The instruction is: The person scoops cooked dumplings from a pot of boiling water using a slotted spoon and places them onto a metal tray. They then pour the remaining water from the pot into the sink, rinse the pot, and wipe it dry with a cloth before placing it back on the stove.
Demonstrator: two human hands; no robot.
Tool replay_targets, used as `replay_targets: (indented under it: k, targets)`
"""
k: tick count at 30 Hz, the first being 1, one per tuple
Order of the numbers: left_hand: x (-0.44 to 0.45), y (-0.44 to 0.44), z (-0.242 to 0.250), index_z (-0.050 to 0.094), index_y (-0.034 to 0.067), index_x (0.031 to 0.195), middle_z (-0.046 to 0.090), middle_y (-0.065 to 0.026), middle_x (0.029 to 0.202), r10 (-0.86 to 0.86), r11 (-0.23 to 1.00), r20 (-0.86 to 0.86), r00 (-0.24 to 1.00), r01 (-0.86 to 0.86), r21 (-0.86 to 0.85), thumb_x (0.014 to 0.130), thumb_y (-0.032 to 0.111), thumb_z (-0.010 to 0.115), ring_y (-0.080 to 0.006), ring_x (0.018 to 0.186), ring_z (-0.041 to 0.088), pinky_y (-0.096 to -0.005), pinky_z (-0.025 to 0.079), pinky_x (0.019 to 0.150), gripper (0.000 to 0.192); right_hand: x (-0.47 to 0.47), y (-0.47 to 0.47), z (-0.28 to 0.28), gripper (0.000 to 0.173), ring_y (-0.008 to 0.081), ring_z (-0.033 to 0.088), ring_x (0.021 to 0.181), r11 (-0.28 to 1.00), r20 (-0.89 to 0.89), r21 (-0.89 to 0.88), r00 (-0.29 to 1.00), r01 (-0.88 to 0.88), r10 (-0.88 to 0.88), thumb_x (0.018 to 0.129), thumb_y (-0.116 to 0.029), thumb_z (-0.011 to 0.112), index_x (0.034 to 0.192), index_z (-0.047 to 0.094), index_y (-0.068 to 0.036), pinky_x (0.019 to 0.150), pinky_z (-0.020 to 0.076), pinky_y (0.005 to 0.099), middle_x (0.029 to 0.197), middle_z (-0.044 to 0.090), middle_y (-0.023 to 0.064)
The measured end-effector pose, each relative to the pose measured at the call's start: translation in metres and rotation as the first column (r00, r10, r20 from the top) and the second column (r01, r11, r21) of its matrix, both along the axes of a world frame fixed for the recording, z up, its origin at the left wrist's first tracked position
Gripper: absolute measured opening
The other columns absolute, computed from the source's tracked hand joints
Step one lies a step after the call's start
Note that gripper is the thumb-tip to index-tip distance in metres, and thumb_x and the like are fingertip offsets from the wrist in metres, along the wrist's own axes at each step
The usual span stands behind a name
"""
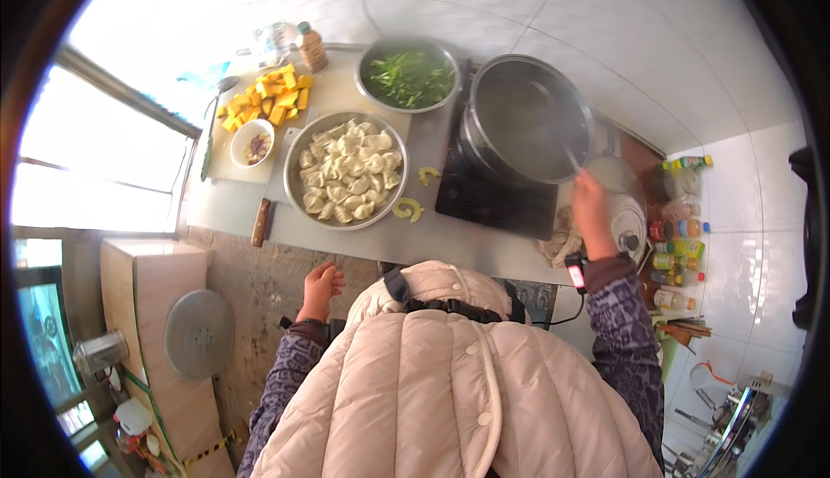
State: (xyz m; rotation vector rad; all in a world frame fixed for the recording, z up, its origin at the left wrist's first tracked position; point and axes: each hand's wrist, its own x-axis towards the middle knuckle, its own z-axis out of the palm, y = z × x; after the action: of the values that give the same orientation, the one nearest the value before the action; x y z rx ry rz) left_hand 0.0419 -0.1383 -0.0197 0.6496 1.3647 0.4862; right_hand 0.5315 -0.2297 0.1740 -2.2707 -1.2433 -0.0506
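My right hand (591, 209) grips the thin handle of a utensil (570, 156) that dips into a large steel pot (476, 134). Cloudy liquid and steam fill the pot, and the utensil's head is hard to make out. The pot stands on a black induction cooktop (499, 202). My left hand (321, 290) hangs in front of the counter with fingers loosely curled, holding nothing. Beyond it, a steel basin (292, 196) heaped with dumplings (353, 167) sits partly over a wooden-handled cleaver (261, 222).
Behind stands a basin (360, 82) of chopped greens (412, 79). Left are pumpkin chunks (279, 95), a small white bowl (235, 150), a spoon with a green handle (207, 154) and a bottle (312, 49). Right lie a rag (556, 241), a pot lid (628, 219) and several condiment bottles (677, 261).
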Motion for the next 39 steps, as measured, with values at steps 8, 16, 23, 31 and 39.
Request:
replay_targets:
  k: [8, 16, 23, 31, 39]
  targets:
    - [-0.003, 0.005, -0.005, 0.05, -0.002, 0.116, 0.062, -0.0088, 0.082, -0.017, 1.0, -0.006, 1.0, 0.018, 0.019, 0.085, 0.02, 0.052, -0.0141, 0.06, 0.058, -0.0244, 0.044, 0.049, 0.038, -0.048, -0.055, -0.026, 0.037, 0.029, 0.055, 0.074, 0.995, 0.321, -0.041, 0.942, -0.09, 0.098, 0.082, 0.0, 0.05, 0.119, 0.053, -0.005, 0.064, 0.0444, 0.0366, 0.083, 0.054, 0.0123]
    - [0.0, 0.015, 0.001, 0.051, -0.002, 0.115, 0.061, -0.008, 0.083, -0.033, 0.999, -0.008, 0.999, 0.033, -0.004, 0.086, 0.024, 0.052, -0.013, 0.061, 0.058, -0.0244, 0.045, 0.051, 0.039, -0.052, -0.069, -0.045, 0.039, 0.0288, 0.056, 0.076, 0.999, 0.303, 0.052, 0.953, -0.001, -0.014, 0.081, 0.001, 0.049, 0.119, 0.054, -0.007, 0.065, 0.0456, 0.0363, 0.086, 0.054, 0.0127]
    - [0.022, 0.049, 0.016, 0.05, -0.001, 0.108, 0.06, -0.0117, 0.09, -0.012, 1.0, 0.084, 0.996, 0.012, -0.001, 0.087, 0.032, 0.051, -0.0175, 0.071, 0.06, -0.0275, 0.048, 0.06, 0.039, -0.063, -0.056, -0.052, 0.033, 0.0269, 0.056, 0.074, 0.997, 0.313, 0.06, 0.949, -0.052, 0.031, 0.084, -0.002, 0.051, 0.117, 0.054, -0.005, 0.064, 0.0456, 0.0352, 0.083, 0.055, 0.0124]
    - [0.052, 0.088, 0.005, 0.043, -0.01, 0.111, 0.054, -0.0199, 0.104, 0.216, 0.976, 0.313, 0.925, -0.197, -0.093, 0.087, 0.018, 0.052, -0.0287, 0.088, 0.06, -0.0354, 0.053, 0.072, 0.038, -0.11, 0.016, -0.017, 0.034, 0.0251, 0.055, 0.074, 0.929, 0.249, 0.272, 0.951, -0.252, 0.185, 0.084, -0.001, 0.052, 0.117, 0.054, -0.005, 0.066, 0.0451, 0.033, 0.084, 0.057, 0.0113]
    - [0.054, 0.095, 0.0, 0.049, -0.013, 0.101, 0.055, -0.0175, 0.099, 0.193, 0.981, 0.28, 0.94, -0.187, -0.048, 0.081, 0.003, 0.049, -0.0267, 0.086, 0.06, -0.034, 0.054, 0.07, 0.025, -0.154, 0.115, -0.053, 0.03, 0.0275, 0.055, 0.073, 0.877, 0.159, 0.244, 0.909, -0.414, 0.385, 0.083, -0.006, 0.053, 0.113, 0.057, -0.008, 0.065, 0.0451, 0.0352, 0.081, 0.055, 0.0108]
